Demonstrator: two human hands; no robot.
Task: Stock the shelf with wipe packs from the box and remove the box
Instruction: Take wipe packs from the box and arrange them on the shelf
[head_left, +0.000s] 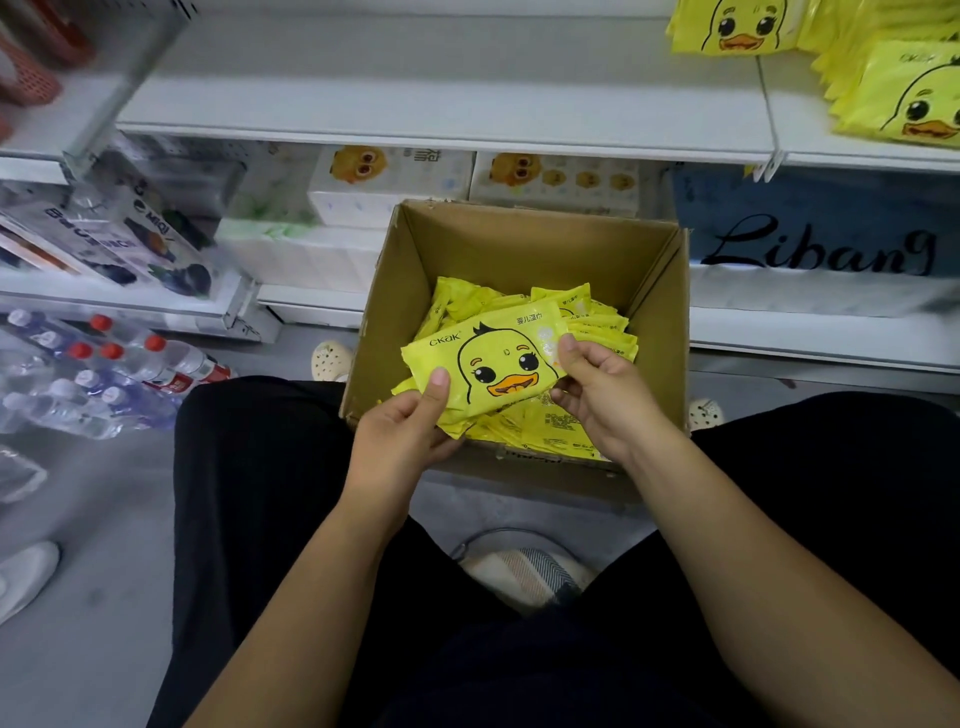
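There is one view, from the person's head, and it tips forward and steeply down over their own lap. It hangs close above the open box (519, 249), which fills the middle of the frame. The left hand (395, 436) and right hand (602, 395) hold a wipe pack (498, 364) at dead centre. The wide angle takes in the shelf (415, 136) edge along the top, floor (93, 519) on the left, and black-clad legs (249, 467) below.
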